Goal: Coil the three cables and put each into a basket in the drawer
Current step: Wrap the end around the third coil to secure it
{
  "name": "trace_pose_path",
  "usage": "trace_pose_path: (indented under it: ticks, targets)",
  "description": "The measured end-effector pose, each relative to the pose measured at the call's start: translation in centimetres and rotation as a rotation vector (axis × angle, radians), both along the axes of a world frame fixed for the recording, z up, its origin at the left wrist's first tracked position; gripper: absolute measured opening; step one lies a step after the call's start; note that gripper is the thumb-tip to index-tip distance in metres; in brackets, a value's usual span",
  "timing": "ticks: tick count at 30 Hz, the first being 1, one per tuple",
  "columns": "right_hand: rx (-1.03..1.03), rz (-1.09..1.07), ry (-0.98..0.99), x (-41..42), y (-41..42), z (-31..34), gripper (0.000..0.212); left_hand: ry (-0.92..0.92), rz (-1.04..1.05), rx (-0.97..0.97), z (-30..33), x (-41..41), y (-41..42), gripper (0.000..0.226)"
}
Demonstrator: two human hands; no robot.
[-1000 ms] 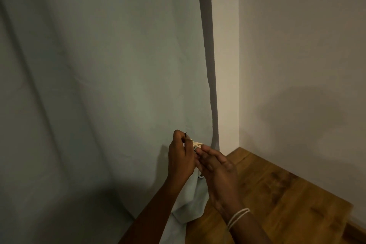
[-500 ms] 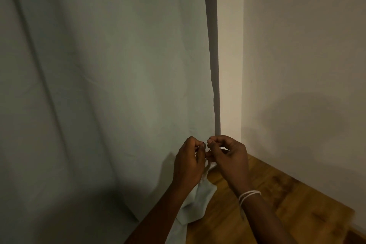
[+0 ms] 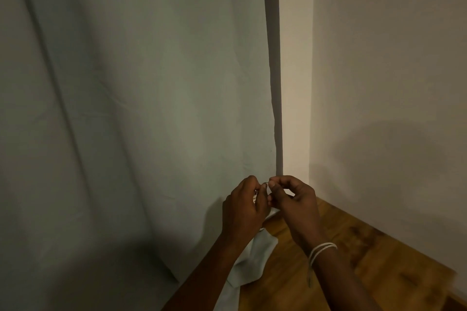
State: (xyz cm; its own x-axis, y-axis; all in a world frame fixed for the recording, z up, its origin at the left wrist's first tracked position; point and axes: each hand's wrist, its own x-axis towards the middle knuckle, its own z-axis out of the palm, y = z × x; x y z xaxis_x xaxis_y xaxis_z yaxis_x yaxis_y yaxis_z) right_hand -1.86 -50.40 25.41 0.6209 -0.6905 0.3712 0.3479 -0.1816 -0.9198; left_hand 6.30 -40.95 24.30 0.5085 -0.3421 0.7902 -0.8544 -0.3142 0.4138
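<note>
My left hand (image 3: 242,207) and my right hand (image 3: 294,201) are raised close together in front of a grey-green cloth. Fingers of the left hand curl around a pale cable (image 3: 255,197), which is almost wholly hidden inside the grip. Between the two thumbs runs a thin dark strand (image 3: 266,182); my right hand pinches its right end with thumb and forefinger. No drawer or basket is in view.
The hanging cloth (image 3: 141,108) fills the left and centre, its lower corner lying on a wooden surface (image 3: 341,272). Plain walls (image 3: 391,83) meet in a corner at the right. A white string band (image 3: 322,250) circles my right wrist.
The view has tilted up slightly. My right hand turned from lying over the coil to pinching at the top beside the left thumb; the pale coil is now hidden.
</note>
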Motion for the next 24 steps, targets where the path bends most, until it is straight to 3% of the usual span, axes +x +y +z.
trace_pose_path:
  ticks: [8,17,24]
  targets:
    - [0.099,0.027,-0.033,0.2,0.3,0.5,0.012,-0.099,0.069,0.003,0.9,-0.3,0.3,0.026]
    - [-0.01,0.064,-0.031,-0.2,-0.1,1.0,0.014,-0.209,0.061,0.07,1.1,0.2,0.3,0.015]
    - [-0.098,0.063,-0.015,-0.3,-0.6,0.8,0.011,-0.229,0.048,0.117,0.9,0.1,0.3,0.022]
